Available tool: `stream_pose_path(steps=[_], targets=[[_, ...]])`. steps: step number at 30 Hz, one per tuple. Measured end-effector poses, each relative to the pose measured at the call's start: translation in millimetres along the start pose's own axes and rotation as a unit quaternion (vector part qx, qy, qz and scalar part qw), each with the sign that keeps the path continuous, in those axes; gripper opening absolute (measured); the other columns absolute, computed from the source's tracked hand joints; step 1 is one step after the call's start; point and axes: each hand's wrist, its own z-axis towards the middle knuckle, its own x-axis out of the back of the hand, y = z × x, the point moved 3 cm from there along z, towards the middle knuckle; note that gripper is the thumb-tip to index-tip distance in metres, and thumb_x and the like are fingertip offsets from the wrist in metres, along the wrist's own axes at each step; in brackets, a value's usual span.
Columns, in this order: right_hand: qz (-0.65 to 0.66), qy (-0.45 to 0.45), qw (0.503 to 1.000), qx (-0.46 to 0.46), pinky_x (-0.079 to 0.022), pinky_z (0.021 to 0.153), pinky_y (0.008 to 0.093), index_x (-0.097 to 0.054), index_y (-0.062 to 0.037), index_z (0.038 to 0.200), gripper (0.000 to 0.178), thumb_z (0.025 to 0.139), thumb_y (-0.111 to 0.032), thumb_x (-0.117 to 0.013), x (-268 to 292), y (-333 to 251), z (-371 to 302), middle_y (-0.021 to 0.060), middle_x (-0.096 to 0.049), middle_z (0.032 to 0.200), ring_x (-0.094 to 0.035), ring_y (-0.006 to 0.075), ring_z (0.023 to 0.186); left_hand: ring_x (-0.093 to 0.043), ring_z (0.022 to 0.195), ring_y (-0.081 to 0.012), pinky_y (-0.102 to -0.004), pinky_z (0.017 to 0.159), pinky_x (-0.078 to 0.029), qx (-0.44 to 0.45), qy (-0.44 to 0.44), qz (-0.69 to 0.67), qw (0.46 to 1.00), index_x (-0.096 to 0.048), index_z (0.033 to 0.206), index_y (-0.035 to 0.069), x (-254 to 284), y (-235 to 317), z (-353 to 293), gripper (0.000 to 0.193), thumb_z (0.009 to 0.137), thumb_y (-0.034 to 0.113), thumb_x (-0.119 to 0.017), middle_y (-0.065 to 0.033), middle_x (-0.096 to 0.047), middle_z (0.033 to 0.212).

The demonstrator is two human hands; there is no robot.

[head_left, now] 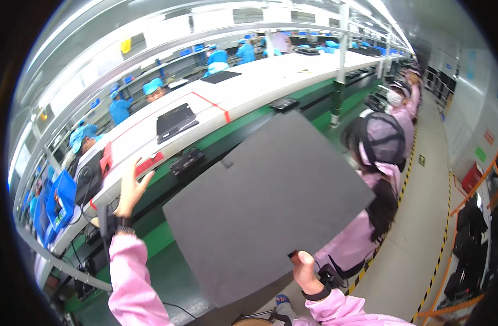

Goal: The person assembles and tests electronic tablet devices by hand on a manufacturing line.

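Note:
A large dark grey rectangular panel [270,201] hangs tilted in front of me, across the green bench edge. My right hand [306,269] grips its near right edge, thumb on top and the other fingers mostly hidden beneath. A small dark reddish-brown piece [293,255] shows beside that thumb; I cannot tell what it is. To the left of the panel and apart from it, my left hand [131,187] is raised with fingers spread, holding nothing. It is nearest to a red strip [149,163] at the white bench's edge.
On the long white bench [243,89] lie a black laptop-like part [175,122] and a flat dark panel [220,77]. Blue bins [61,201] stand at left. Co-workers in pink [382,146] sit close on the right, beside an aisle [417,217]. Others in blue work across the bench.

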Motion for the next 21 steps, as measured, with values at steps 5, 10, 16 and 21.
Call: stream_pose_path(steps=[5,10,16,21], targets=[[-0.039,0.067,0.996,0.041,-0.036,0.067,0.0301,-0.052,-0.0114,0.071,0.029,0.067,-0.039,-0.060,-10,-25,28,0.0022,-0.054,0.079,-0.048,0.0153,0.076,-0.030,0.129,-0.0382,-0.0451,0.106,-0.028,-0.076,-0.047,0.131,0.987,-0.031,0.136,0.001,-56,13,85,0.085,0.073,0.041,-0.072,-0.0237,-0.033,0.138],[-0.033,0.048,0.997,0.054,-0.038,0.086,0.0366,-0.053,-0.0051,0.106,0.056,0.069,-0.046,-0.057,-30,-19,47,0.0081,-0.055,0.106,-0.050,0.0228,0.100,-0.024,0.133,-0.0375,-0.0462,0.109,-0.022,-0.077,-0.083,0.220,0.969,-0.023,0.140,0.000,-115,-17,140,0.098,0.072,0.061,-0.061,-0.0242,-0.026,0.143],[0.006,0.080,0.997,0.021,-0.036,0.092,0.0383,-0.047,-0.0018,0.118,0.068,0.070,-0.049,-0.055,-45,17,52,0.0127,-0.050,0.118,-0.047,0.0265,0.109,-0.044,0.119,-0.0339,-0.0427,0.098,-0.035,-0.090,-0.032,0.193,0.977,-0.046,0.120,-0.005,-153,-28,149,0.079,0.079,0.061,-0.052,-0.0235,-0.049,0.123],[0.036,0.093,0.991,0.087,-0.038,0.091,0.0369,-0.048,-0.0011,0.115,0.065,0.071,-0.049,-0.053,-64,36,50,0.0134,-0.051,0.117,-0.047,0.0263,0.108,-0.062,0.070,-0.0269,-0.0359,0.057,-0.048,-0.147,0.013,0.196,0.969,-0.051,0.079,0.005,-132,8,136,0.033,0.074,0.032,-0.068,-0.0112,-0.060,0.072]])
